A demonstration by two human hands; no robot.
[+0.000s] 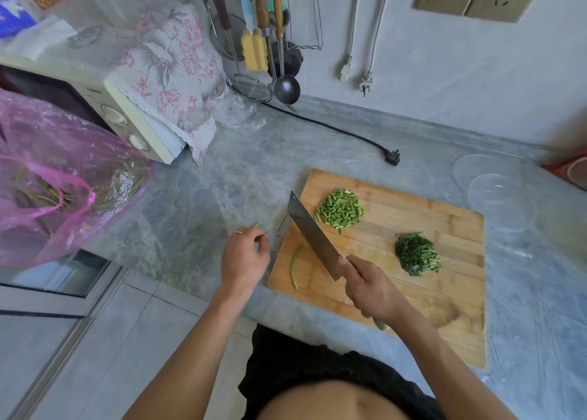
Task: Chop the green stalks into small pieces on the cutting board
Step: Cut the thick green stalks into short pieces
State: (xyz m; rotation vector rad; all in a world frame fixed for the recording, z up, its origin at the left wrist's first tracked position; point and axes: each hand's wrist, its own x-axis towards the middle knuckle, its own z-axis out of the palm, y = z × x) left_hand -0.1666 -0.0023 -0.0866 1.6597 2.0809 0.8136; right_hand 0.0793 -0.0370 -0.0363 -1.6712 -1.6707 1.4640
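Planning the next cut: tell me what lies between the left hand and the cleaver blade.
Head view: one uncut green stalk on the cutting board.

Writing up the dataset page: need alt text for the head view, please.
A person's right hand grips a cleaver over a wooden cutting board, while the left hand hovers over the counter beside it. On the board lie one uncut green stalk, a pile of chopped stalk pieces and a darker pile of chopped greens.

Single head-worn wide-angle view, looking forward and steeply down from close above the worktop (241, 178); wall at top, the person's torso at bottom edge.
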